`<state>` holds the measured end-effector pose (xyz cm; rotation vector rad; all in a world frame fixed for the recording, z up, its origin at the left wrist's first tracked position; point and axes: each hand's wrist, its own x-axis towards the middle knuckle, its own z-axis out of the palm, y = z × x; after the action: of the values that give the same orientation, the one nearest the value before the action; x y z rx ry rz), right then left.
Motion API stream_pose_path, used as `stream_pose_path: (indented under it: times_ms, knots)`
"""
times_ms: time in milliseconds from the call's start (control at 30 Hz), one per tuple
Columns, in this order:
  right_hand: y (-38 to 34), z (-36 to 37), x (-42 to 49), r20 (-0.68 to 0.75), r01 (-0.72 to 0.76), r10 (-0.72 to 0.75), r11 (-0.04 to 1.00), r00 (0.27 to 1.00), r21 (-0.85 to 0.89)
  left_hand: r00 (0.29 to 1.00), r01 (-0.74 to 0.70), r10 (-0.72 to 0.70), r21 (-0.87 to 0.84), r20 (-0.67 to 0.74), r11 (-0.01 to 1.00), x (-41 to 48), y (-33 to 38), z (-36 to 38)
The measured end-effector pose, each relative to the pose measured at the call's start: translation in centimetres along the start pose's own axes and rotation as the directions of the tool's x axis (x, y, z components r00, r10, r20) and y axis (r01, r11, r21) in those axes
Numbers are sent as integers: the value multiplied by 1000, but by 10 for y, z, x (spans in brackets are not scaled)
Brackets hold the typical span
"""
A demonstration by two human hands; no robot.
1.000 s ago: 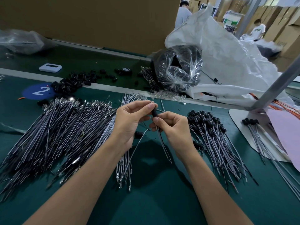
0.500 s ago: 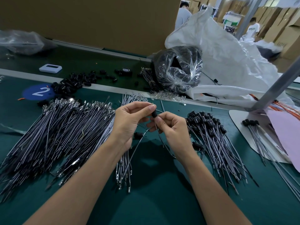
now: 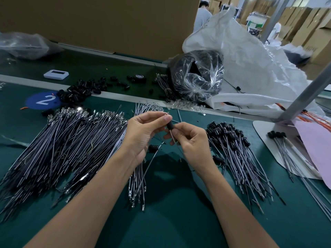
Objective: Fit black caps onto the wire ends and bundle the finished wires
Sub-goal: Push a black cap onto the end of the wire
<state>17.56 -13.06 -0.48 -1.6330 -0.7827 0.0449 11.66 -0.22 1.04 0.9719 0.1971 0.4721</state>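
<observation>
Pinching the top of a small black cylindrical cap (image 3: 170, 125) between thumb and forefinger, the left hand (image 3: 143, 133) stays raised over the middle of the dark green bench (image 3: 170, 221). The right hand (image 3: 191, 140) touches it, its fingers (image 3: 176, 130) pinching a thin grey wire (image 3: 172, 137) just under the cap. The hands have barely moved in the last second, but the wire's long tail, which hung well below the right hand, now looks drawn up. I judge that the wire is being fed deeper and this cap is nearly seated. A broad heap of bare grey wires (image 3: 62, 144) lies to the left and a smaller fan of black-capped wires (image 3: 232, 140) to the right, so much work remains. Loose black caps (image 3: 80, 90) sit at the far edge near a blue round sticker marked 2 (image 3: 43, 100). Beyond are a clear plastic bag of black parts (image 3: 197, 77), a crumpled white sack (image 3: 250, 59), a brown cardboard wall (image 3: 107, 24) and stacked boxes.
</observation>
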Motion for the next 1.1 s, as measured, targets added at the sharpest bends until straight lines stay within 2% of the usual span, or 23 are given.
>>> stream_pose_path:
  times_ms: [167,467,667,833,933,1100]
  knots:
    - [1,-1,0,-16,8,-9,998,1000,-59,995,99,-98,-45,17,994,1,-1,-2]
    - [1,-2,1,2,2,-2,995,1000,-99,986,162,-161,-21,49,987,0,3,-2]
    - [-1,-4,0,74,-41,40,999,996,7,984,170,-168,-37,55,985,2,4,-4]
    - [-4,-5,0,108,-83,74,993,991,79,986,165,-165,-22,7,986,2,5,-5]
    - [-3,-3,0,66,-81,80,996,995,21,993,107,-106,32,-44,994,-1,6,-2]
    - [2,1,-2,-59,38,-56,960,997,-278,994,-9,25,140,-111,990,-4,0,3]
